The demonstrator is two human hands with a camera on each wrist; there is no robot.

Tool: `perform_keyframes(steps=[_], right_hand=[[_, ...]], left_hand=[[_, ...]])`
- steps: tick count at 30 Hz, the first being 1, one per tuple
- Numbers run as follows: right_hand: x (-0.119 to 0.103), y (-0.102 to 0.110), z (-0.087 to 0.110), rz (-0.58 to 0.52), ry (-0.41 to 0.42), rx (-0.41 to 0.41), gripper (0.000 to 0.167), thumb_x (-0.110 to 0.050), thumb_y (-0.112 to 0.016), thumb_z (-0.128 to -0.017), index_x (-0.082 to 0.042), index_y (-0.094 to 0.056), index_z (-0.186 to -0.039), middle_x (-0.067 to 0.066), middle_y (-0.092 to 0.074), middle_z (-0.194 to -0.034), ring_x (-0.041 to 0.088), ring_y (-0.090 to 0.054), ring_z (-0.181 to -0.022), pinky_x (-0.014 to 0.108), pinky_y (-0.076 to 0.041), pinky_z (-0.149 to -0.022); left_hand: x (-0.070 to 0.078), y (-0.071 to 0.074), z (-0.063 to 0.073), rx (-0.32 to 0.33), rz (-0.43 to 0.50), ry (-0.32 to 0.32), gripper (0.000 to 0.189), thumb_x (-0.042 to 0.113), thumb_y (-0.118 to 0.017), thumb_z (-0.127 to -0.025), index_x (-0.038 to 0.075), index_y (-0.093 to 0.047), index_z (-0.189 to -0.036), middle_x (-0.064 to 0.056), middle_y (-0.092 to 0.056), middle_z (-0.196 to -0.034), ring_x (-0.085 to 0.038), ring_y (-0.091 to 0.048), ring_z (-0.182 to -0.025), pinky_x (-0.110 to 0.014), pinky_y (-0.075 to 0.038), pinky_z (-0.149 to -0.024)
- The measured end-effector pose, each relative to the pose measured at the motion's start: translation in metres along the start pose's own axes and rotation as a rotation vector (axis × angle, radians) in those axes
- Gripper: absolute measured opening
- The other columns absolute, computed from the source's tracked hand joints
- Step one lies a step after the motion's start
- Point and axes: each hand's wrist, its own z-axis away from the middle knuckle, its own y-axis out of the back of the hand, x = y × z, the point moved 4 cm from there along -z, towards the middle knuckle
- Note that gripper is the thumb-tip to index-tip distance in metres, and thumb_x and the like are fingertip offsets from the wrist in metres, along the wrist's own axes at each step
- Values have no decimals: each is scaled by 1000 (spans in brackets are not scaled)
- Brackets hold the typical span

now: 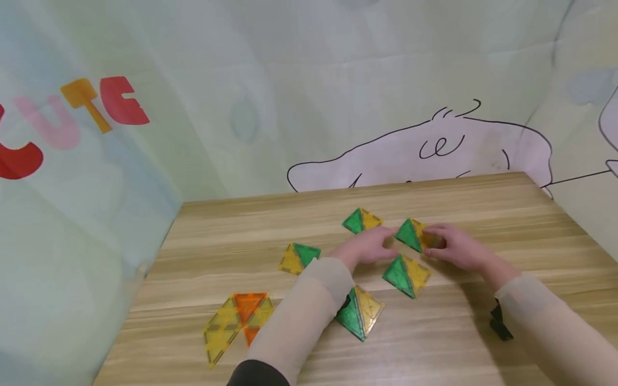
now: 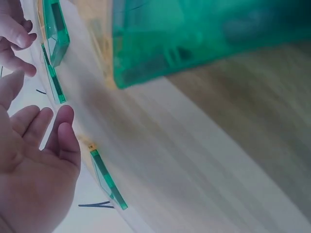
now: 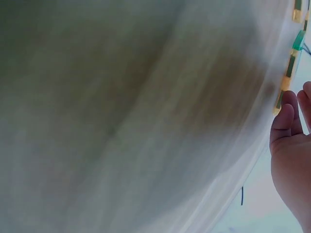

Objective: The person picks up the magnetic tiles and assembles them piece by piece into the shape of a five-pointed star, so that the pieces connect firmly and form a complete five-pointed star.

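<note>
A green-and-yellow pair of triangular magnetic tiles (image 1: 409,235) lies flat between my two hands. My right hand (image 1: 456,246) has its thumb and fingers spread along the pair's yellow side, touching it or very close. From the left, my left hand (image 1: 367,246) reaches toward the green side, fingers loosely extended and nothing held. In the left wrist view, the left palm (image 2: 41,170) shows relaxed fingers beside the tile edges. The right wrist view has the right fingertips (image 3: 286,114) at a yellow tile edge (image 3: 279,102). Just below the hands lies another green-and-yellow pair (image 1: 407,275).
More green-and-yellow pairs lie behind the left hand (image 1: 362,220), left of it (image 1: 299,257) and by the left forearm (image 1: 359,313). A yellow-and-orange tile group (image 1: 224,327) sits front left, partly hidden by the sleeve. A printed curtain (image 1: 241,107) hangs behind the wooden table (image 1: 217,225).
</note>
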Motion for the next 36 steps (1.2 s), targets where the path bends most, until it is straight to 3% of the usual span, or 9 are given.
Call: perform_keyframes(steps=[7,13,18,21,26,36], right_hand=[[-18,-6,10,0,77,-50,58,-34,-69,-85,1,-52,-129,22,-49,-125,21,-56,-91,42,-48,-78],[-38,-16,18,47,146,-79,58,-39,-67,-85,-2,-54,-129,16,-52,-126,21,-56,-96,43,-47,-81],[-58,-27,23,55,194,-92,58,-41,-66,-86,-6,-54,-130,11,-54,-124,17,-55,-93,38,-48,-78],[-70,-32,25,33,216,-91,58,-40,-66,-86,-5,-53,-131,12,-54,-127,24,-55,-101,45,-46,-84],[-85,-43,23,0,244,-76,57,-39,-66,-86,-5,-54,-130,10,-55,-129,33,-47,-120,53,-38,-96],[-119,-62,17,53,342,-42,56,-39,-68,-85,-5,-55,-128,7,-59,-123,31,-49,-116,51,-36,-96]], left_hand=[[-6,1,18,-16,-58,-28,61,37,-56,-94,15,-33,-146,1,-36,-147,-14,-31,-135,-28,-23,-108],[-12,3,40,-51,-80,-60,60,34,-57,-93,11,-36,-145,-2,-37,-147,-16,-30,-135,-28,-23,-109],[-22,4,63,-45,-66,-48,60,36,-57,-93,14,-36,-145,-1,-36,-147,-17,-30,-135,-31,-24,-109],[-28,5,77,-35,-58,-33,60,36,-58,-92,14,-37,-144,-1,-38,-146,-17,-31,-135,-32,-25,-108],[-40,8,103,0,-41,-8,59,35,-60,-91,13,-41,-142,-1,-40,-145,-18,-34,-133,-34,-27,-108],[-71,28,160,149,58,0,57,28,-63,-90,7,-44,-139,-9,-44,-140,-27,-39,-128,-44,-33,-103]])
